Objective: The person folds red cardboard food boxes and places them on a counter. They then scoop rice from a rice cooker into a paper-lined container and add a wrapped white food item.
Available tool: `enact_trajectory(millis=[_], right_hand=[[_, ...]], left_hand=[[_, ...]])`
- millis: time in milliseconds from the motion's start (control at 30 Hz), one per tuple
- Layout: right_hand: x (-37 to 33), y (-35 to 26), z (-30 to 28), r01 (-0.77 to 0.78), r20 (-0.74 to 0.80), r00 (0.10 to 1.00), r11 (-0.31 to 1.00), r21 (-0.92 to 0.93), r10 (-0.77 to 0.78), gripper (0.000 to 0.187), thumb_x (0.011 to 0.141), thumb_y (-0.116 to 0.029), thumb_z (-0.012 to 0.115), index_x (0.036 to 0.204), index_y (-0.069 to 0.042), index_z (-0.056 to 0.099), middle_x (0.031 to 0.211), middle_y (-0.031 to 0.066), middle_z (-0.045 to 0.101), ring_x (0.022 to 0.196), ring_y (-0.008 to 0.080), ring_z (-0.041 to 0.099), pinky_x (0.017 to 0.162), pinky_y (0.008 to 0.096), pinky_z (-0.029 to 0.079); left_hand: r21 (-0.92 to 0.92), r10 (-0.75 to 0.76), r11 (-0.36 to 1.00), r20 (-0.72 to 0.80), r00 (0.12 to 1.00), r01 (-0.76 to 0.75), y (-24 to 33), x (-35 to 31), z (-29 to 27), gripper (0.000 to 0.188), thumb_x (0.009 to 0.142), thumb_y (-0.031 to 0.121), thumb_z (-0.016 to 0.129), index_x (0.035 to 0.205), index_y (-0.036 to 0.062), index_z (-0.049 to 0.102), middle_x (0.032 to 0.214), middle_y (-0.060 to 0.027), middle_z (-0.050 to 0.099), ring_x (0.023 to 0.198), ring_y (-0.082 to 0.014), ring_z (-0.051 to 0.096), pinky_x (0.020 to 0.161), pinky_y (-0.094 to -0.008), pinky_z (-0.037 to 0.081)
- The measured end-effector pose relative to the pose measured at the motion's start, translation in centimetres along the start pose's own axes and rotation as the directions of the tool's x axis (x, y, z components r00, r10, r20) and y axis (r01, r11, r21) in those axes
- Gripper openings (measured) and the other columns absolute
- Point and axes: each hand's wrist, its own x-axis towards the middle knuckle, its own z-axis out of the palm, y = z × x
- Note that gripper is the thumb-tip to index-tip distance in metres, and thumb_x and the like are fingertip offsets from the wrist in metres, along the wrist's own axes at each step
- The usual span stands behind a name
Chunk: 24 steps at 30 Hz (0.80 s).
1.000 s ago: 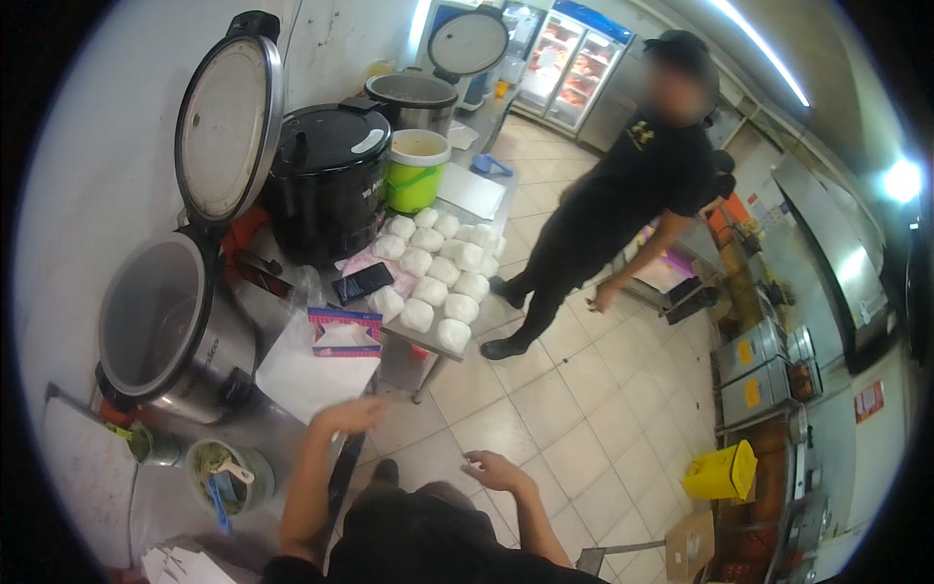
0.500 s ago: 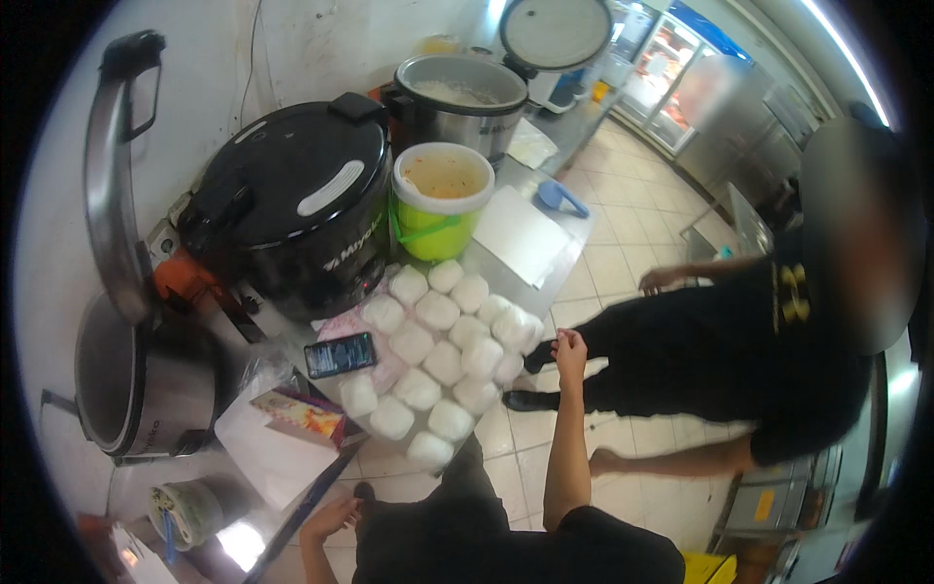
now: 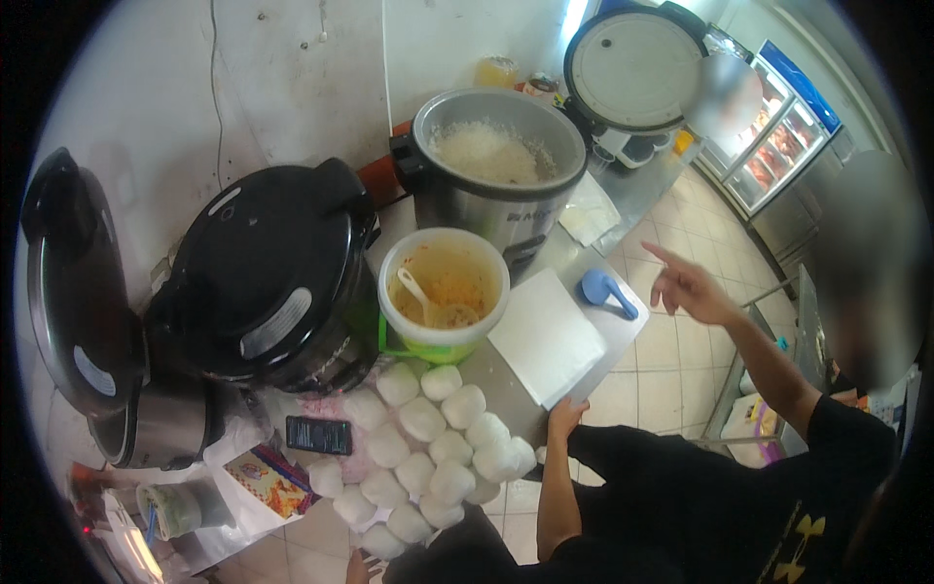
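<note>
R hand at approx 5 o'clock, at edge of steel table, by lower corner of white paper sheet, which lies flat at 4 o'clock; its fingers look bent, but can't make out if they grip anything. L hand at btm rim, nr 7 o'clock, mostly cut off, so can't say if spread or curled; nearest to it = white bundles, close-packed btwn 6 & 7 o'clock. The two hands are well apart. Phone, screen lit, just beside bundles at their 10 o'clock. Green pail nr centre, w/ pale spoon leaning in it. Cooker w/ rice stands lidless-side up at 12 o'clock; black lidded cooker at 9, lid down. Blue scoop at 3 o'clock, just beside sheet. Co-worker's hand farther out at 3, forefinger extended twd 10 o'clock, rest bent.
</note>
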Motion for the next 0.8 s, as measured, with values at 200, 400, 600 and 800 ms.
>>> enact_trajectory(millis=[200,400,600,800], right_hand=[[-0.3,-3.1,0.0,-0.028,-0.019,0.999,0.999,-0.027,0.028,0.062,0.095,-0.022,0.056,0.141,0.011,0.032,0.134,0.0424,0.052,0.125,0.0533,0.054,0.108,0.0507,0.042],[-1.0,-2.3,0.2,-0.041,-0.004,0.999,0.998,-0.051,0.041,0.06,0.097,-0.02,0.054,0.143,0.01,0.029,0.133,0.0426,0.052,0.123,0.0539,0.055,0.107,0.0517,0.042],[-1.0,-1.8,-0.2,-0.047,0.015,0.999,0.997,-0.06,0.048,0.058,0.099,-0.018,0.052,0.144,0.009,0.027,0.132,0.0427,0.053,0.122,0.0545,0.055,0.106,0.0527,0.043],[-0.9,-0.8,-0.4,-0.014,0.03,0.999,0.998,-0.054,0.016,0.059,0.101,-0.019,0.051,0.146,0.01,0.026,0.132,0.0429,0.052,0.121,0.0541,0.056,0.106,0.053,0.043]], left_hand=[[-0.059,-0.024,0.998,-0.149,0.988,0.016,-1.1,-0.1,1.2,0.084,0.105,0.066,0.035,0.156,-0.0011,0.032,0.152,-0.0173,0.043,0.129,-0.0344,0.054,0.093,-0.0452,0.054],[-0.058,-0.061,0.997,-0.201,0.978,0.051,-0.8,0.4,2.5,0.085,0.105,0.067,0.034,0.158,0.0019,0.026,0.157,-0.0174,0.038,0.133,-0.0363,0.05,0.096,-0.0467,0.053],[-0.053,-0.065,0.997,-0.207,0.976,0.055,-0.3,1.1,2.8,0.084,0.105,0.066,0.035,0.162,0.0069,0.02,0.161,-0.0175,0.033,0.136,-0.0378,0.048,0.098,-0.0475,0.053],[-0.056,-0.042,0.998,-0.215,0.976,0.031,-1.8,1.3,1.9,0.081,0.105,0.063,0.039,0.164,0.0121,0.017,0.163,-0.0168,0.031,0.137,-0.0388,0.047,0.101,-0.0488,0.052]])
